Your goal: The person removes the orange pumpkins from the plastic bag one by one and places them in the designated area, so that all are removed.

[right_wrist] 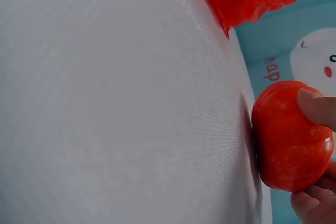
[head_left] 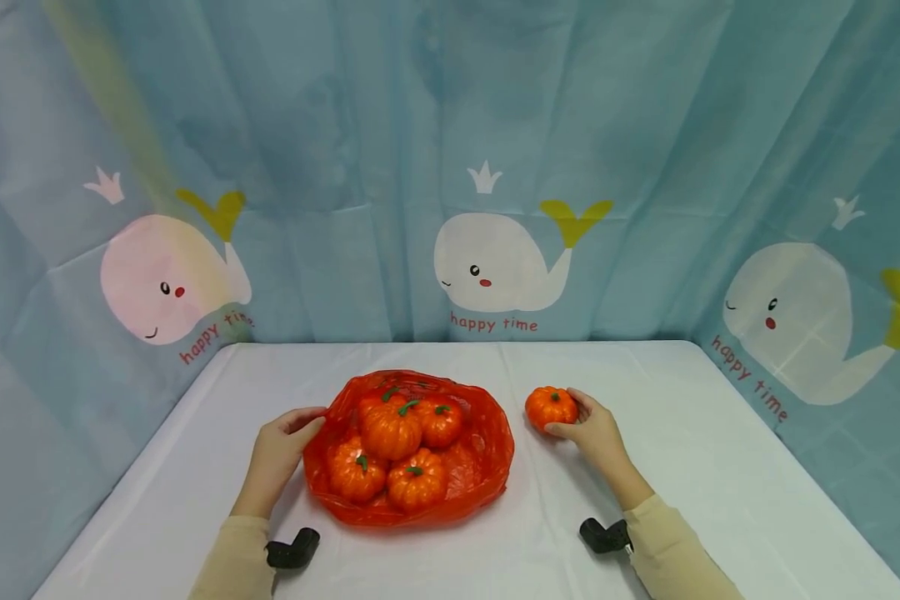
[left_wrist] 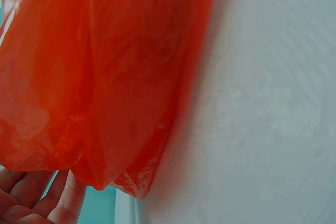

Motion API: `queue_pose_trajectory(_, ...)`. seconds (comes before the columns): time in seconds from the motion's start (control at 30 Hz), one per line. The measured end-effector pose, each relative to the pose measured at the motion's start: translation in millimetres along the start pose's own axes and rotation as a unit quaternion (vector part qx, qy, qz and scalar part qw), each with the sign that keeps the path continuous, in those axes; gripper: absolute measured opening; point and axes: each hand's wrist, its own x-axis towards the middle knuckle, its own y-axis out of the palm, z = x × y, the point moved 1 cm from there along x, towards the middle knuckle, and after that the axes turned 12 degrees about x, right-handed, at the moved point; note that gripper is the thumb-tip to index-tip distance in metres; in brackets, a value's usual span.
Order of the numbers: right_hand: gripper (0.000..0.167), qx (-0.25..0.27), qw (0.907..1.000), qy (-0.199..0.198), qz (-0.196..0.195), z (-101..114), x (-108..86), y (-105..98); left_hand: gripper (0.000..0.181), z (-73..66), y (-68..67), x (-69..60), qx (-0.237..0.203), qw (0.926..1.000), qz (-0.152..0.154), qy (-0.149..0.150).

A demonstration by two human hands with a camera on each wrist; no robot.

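Observation:
A red plastic bag (head_left: 489, 467) stands wide open on the table, with several small orange pumpkins (head_left: 392, 431) heaped inside, each with a green stem. My left hand (head_left: 279, 450) pinches the bag's left rim; in the left wrist view its fingers (left_wrist: 68, 198) show beyond the plastic. To the right of the bag, my right hand (head_left: 598, 437) grips another small pumpkin (head_left: 549, 408) between thumb and fingers. That pumpkin (right_wrist: 289, 145) is at the tabletop in the right wrist view; whether it still touches the cloth I cannot tell.
A white cloth covers the table (head_left: 540, 542). Behind and at both sides hangs a blue curtain (head_left: 390, 167) printed with whales. Black wrist mounts (head_left: 294, 550) stick out from both sleeves near the table's surface.

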Motion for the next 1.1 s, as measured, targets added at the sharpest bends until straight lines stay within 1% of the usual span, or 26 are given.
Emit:
queue_pose_trajectory(0.13,0.081,-0.002,1.0,0.0,0.008,-1.5,-0.2,2.6,0.046,0.9,-1.8,-3.5,0.001,1.0,-0.002,-0.003)
queue_pose_trajectory(0.3,0.082,-0.021,0.9997,0.006,0.011,-2.3,0.8,2.2,0.046,-0.3,-1.6,-5.1,-0.002,0.9999,0.006,-0.012)
queue_pose_trajectory(0.43,0.082,-0.014,0.9998,0.005,0.01,-2.3,0.7,0.7,0.047,-1.4,-0.2,-3.4,-0.003,0.9999,0.01,-0.01)
queue_pose_trajectory(0.57,0.081,-0.009,0.9999,0.003,0.012,-2.4,1.0,0.6,0.047,-1.5,-0.2,-3.7,-0.002,0.9999,0.006,-0.008)
queue_pose_trajectory(0.77,0.083,-0.015,0.9998,0.006,0.015,-3.9,-0.9,1.4,0.047,-0.1,-1.7,-6.0,0.0,0.9998,0.009,-0.015)
queue_pose_trajectory(1.0,0.083,-0.009,0.9999,0.002,0.014,-4.5,0.1,-1.4,0.046,-1.9,-0.6,-3.5,-0.001,1.0,0.006,-0.001)
queue_pose_trajectory(1.1,0.081,-0.007,0.9998,0.005,0.017,-5.7,0.5,-1.3,0.046,-1.9,-0.6,-3.4,0.003,1.0,0.008,-0.005)
